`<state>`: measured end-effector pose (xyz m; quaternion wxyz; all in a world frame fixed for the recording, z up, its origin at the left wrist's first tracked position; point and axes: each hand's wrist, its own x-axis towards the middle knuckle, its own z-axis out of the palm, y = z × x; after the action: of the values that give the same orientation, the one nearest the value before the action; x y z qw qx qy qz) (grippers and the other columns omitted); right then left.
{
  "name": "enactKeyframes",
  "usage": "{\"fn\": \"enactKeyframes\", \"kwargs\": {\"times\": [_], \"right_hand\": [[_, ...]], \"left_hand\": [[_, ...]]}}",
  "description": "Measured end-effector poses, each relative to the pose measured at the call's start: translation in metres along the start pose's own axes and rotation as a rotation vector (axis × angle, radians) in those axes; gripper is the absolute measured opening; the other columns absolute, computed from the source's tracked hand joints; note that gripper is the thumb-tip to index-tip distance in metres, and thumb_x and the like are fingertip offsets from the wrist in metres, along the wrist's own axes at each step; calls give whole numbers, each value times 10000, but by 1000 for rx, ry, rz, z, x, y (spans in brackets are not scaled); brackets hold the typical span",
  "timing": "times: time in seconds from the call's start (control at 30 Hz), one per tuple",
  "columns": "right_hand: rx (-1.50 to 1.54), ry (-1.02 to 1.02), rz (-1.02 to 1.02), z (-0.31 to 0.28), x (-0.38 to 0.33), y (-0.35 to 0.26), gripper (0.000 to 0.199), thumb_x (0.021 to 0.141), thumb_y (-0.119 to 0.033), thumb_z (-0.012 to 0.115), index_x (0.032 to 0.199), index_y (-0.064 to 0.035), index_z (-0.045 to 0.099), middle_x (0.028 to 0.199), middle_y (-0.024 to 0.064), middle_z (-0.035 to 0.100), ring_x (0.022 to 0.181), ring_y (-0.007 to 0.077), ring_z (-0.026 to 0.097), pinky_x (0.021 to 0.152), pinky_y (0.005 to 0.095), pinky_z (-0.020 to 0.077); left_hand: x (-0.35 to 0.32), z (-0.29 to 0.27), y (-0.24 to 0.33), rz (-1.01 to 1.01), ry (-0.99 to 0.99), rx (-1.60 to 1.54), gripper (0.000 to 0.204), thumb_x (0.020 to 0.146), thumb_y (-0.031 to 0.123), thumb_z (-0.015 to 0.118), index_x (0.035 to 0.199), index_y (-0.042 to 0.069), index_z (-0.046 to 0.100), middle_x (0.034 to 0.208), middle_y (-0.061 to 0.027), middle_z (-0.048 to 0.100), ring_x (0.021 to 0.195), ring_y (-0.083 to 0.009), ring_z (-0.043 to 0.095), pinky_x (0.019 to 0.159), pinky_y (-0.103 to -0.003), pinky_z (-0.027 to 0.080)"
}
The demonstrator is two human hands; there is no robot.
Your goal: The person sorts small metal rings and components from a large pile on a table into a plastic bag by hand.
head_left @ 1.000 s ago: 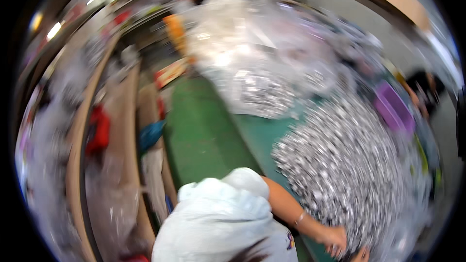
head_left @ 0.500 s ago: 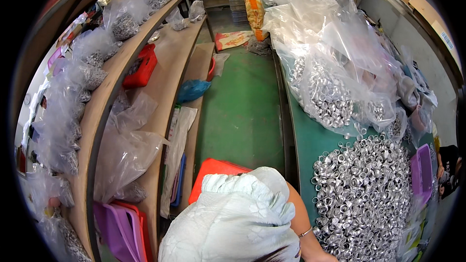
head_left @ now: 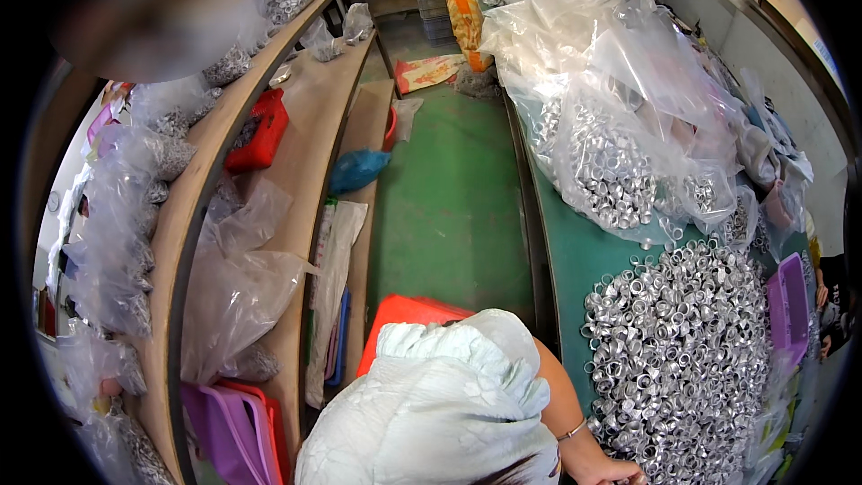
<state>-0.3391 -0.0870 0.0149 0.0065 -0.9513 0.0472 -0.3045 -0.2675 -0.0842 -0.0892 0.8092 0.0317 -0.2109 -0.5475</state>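
Swung left since earlier, shelves (head_left: pixel 296 171) now filling left of frame. Co-worker's hand (head_left: pixel 606 469) at bottom edge touching rings (head_left: pixel 682 341); grip unclear.

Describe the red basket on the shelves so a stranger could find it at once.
Start at the long wooden shelving left of the green floor aisle. On its middle shelf, among clear plastic bags, sits the red basket. It is the only rigid, bright red, perforated container there; its neighbours are soft, see-through bags.
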Motion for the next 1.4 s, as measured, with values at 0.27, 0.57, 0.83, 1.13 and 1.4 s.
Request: {"fn": "enactKeyframes", "kwargs": {"times": [0.27, 0.57, 0.83, 1.13, 1.4], "right_hand": [[148, 120, -42, 0, 0, 1, 404, 946, -304, 434, 1067, 67, 537, 1050, 234, 547, 933, 400, 535, 850, 493, 401], [346, 504, 696, 2, -31, 39, 271, 934, -87, 458, 1149, 55, 542, 1067, 158, 597, 963, 222, 568, 875, 310, 436], [573, 327, 977, -12, -54, 103, 206, 839, -34, 588, 1043, -1, 595, 999, 56, 582, 902, 136, 554, 810, 258, 423], [24, -4, 515, 27, -10, 125, 313, 729, 54, 580, 1033, -15, 559, 1027, 116, 548, 908, 299, 499, 823, 372, 400], [1326, 531, 1046, 21, -32, 130, 305, 851, -1, 520, 1151, 3, 463, 987, 91, 538, 812, 148, 503, 686, 250, 426]], "left_hand": [[-7, 21, 4, -240, 376, -461, 217, 859, 282, 537, 869, 71, 584, 724, -10, 579, 645, -130, 559, 614, -299, 492], [-23, 43, 28, -497, 521, -347, 290, 864, 400, 549, 924, 117, 572, 763, 0, 589, 586, -117, 548, 504, -261, 433], [-24, 49, 70, -738, 440, 2, 276, 902, 343, 503, 856, 79, 568, 963, -77, 602, 999, -221, 606, 533, -264, 526], [-23, 47, 63, -736, 544, 31, 195, 862, 256, 552, 868, 62, 575, 1065, -117, 590, 1004, -257, 596, 549, -282, 526], [-21, 44, 68, -731, 586, 5, 260, 857, 318, 548, 848, 63, 594, 1050, -126, 611, 959, -250, 616, 529, -306, 533]]}}
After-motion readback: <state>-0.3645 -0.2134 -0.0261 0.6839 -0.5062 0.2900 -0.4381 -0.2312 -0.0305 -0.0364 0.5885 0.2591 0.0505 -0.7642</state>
